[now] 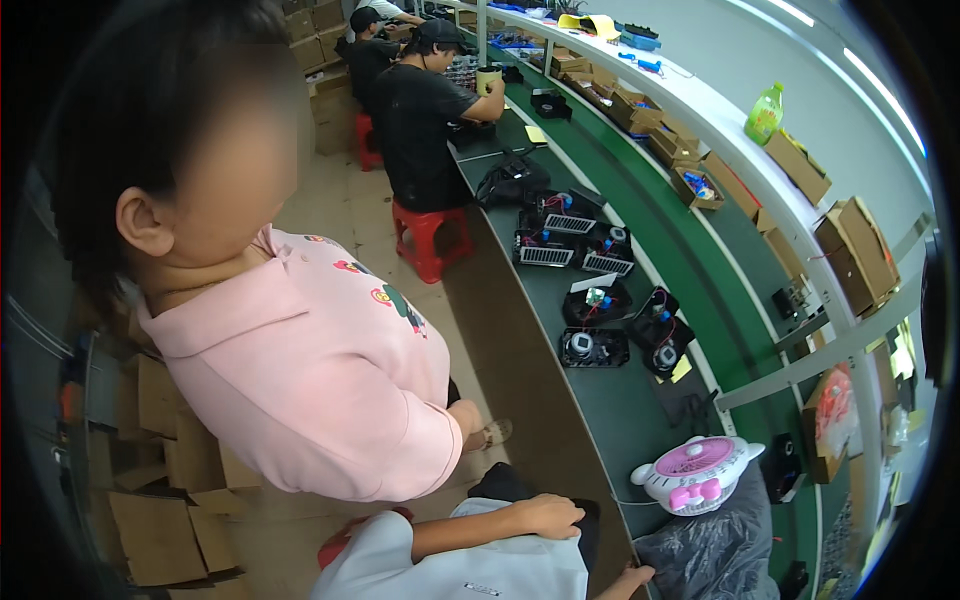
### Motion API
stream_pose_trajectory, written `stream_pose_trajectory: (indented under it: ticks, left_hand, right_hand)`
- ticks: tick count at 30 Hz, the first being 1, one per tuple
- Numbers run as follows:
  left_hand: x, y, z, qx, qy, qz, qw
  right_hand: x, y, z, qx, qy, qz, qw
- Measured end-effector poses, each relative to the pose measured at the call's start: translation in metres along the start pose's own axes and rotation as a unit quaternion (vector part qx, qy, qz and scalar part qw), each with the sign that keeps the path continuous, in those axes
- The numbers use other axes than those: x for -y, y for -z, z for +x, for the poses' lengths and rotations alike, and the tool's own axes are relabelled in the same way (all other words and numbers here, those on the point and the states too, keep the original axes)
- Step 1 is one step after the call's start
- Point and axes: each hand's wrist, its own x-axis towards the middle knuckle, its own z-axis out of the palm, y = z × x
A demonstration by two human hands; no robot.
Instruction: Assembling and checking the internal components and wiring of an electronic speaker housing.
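My left hand (548,516) lies over my lap, back up, with fingers slightly bent and nothing seen in it. Low in the view, my right hand (630,578) is at the near edge of the workbench (600,440), its fingers curled at that edge. Beside it on the bench is a crumpled black plastic bag (710,550). A white and pink fan (697,474) with a cartoon shape and a bow stands just behind the bag. Farther along lie several black plastic housings (594,347) with wires and round or slatted parts.
A person in a pink shirt (310,370) stands close on my left. Beyond, a person in black (420,120) sits on a red stool (432,240). A green conveyor belt (690,270) runs past the bench, under a white shelf (740,100). Cardboard boxes (160,530) are piled at left.
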Motion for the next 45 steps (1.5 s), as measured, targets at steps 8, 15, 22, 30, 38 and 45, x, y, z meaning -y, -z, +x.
stream_pose_trajectory:
  ticks: [8,15,22,30,38,45]
  left_hand:
    - [0.004,-0.008,0.007,0.028,0.045,0.006,0.999]
    - [0.008,-0.012,0.017,-0.021,0.019,0.026,0.999]
    - [0.008,-0.017,0.017,0.025,0.041,0.019,0.999]
    - [0.009,-0.009,0.001,0.004,0.028,0.040,0.999]
    - [-0.011,0.019,-0.029,-0.072,-0.023,-0.023,0.997]
    - [-0.113,0.154,-0.187,-0.349,-0.399,-0.123,0.839]
  right_hand:
    - [0.003,0.001,-0.040,0.010,0.006,0.001,1.000]
    - [0.002,0.008,-0.058,0.057,0.025,-0.047,0.997]
    - [0.007,0.024,-0.061,0.121,-0.005,-0.098,0.988]
    - [0.000,0.033,-0.063,0.165,-0.016,-0.070,0.984]
    - [-0.001,0.030,-0.075,0.165,0.017,-0.088,0.982]
    - [0.001,0.031,-0.074,0.187,0.013,-0.110,0.976]
